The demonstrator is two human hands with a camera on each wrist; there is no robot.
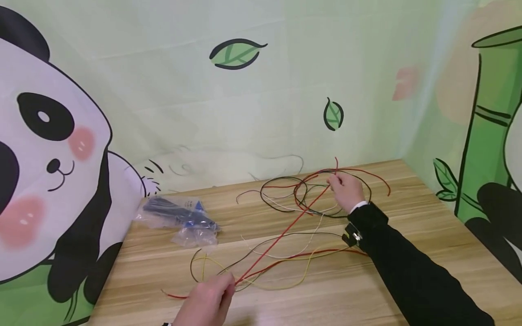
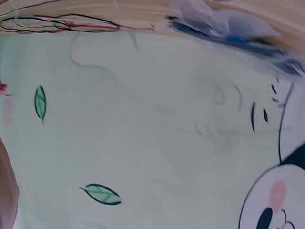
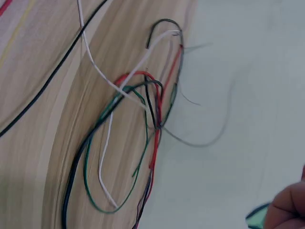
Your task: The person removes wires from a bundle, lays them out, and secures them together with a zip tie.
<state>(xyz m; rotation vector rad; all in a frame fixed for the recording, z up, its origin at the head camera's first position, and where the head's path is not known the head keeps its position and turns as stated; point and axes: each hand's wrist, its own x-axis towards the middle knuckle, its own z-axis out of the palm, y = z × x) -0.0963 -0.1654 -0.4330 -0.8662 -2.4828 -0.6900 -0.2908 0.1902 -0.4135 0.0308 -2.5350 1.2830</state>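
Note:
A red wire (image 1: 281,236) runs taut on a slant between my two hands, above the table. Its near end is pinched by my left hand (image 1: 207,299), low in the head view. Farther back, my right hand (image 1: 346,189) grips the same wire between thumb and fingers, with a short end sticking up past them. Beneath the right hand lie loose coils of black wire (image 3: 71,176), green wire (image 3: 86,176), white wire (image 3: 101,167) and red. Only part of each hand shows in the wrist views.
Yellow wire (image 1: 281,289), with black, white and more red wire, lies loosely across the front of the wooden table (image 1: 138,276). A clear plastic bag (image 1: 179,220) with dark contents lies at the back left. A printed cloth backdrop (image 1: 163,90) stands behind the table.

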